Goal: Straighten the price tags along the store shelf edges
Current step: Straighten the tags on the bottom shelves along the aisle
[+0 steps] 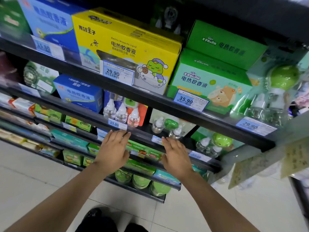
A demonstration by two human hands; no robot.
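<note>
Blue-and-white price tags sit along the black shelf edges. My left hand (114,149) is spread flat, fingertips touching the second shelf's edge (142,133) just below the 25.80 tag (117,124). My right hand (175,156) is also spread, with its fingertips at a small tag (156,139) on the same edge. Neither hand grips anything. On the shelf above stand the 29.90 tag (118,72) and the 35.90 tag (189,100), which leans to one side. Another 29.90 tag (255,126) lies at the right and a 15.80 tag (46,47) at the upper left.
Yellow box (127,46), green boxes (209,77) and blue boxes (78,92) of mosquito liquid fill the shelves. Clear refill bottles (121,113) stand behind the 25.80 tag. A paper sign (267,159) hangs off the shelf end at right. Tiled floor (33,173) lies below.
</note>
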